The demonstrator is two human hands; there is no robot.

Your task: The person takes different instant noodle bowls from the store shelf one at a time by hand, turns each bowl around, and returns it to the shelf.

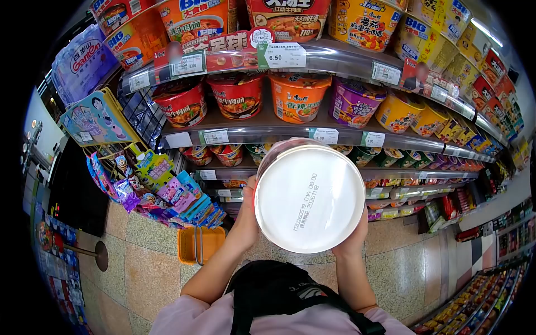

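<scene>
Both hands hold an instant noodle bowl [310,198], its white round bottom turned up toward my face. Printed date lines run across that bottom, and only a thin strip of the coloured side shows. My left hand [243,226] is closed around its left side, with some fingers hidden behind it. On the opposite side my right hand [353,237] grips it, fingers mostly out of sight. Just beyond, a shelf carries red noodle bowls [235,96], an orange bowl [300,97] and a purple bowl [355,101].
Price labels line the shelf edge [268,135]. Larger noodle tubs [363,23] stand on the shelf above, smaller cups [385,157] below. Hanging candy packets [153,184] jut out at left. An orange basket [190,245] rests on the tiled floor [151,273]. More stocked shelves [480,301] stand at lower right.
</scene>
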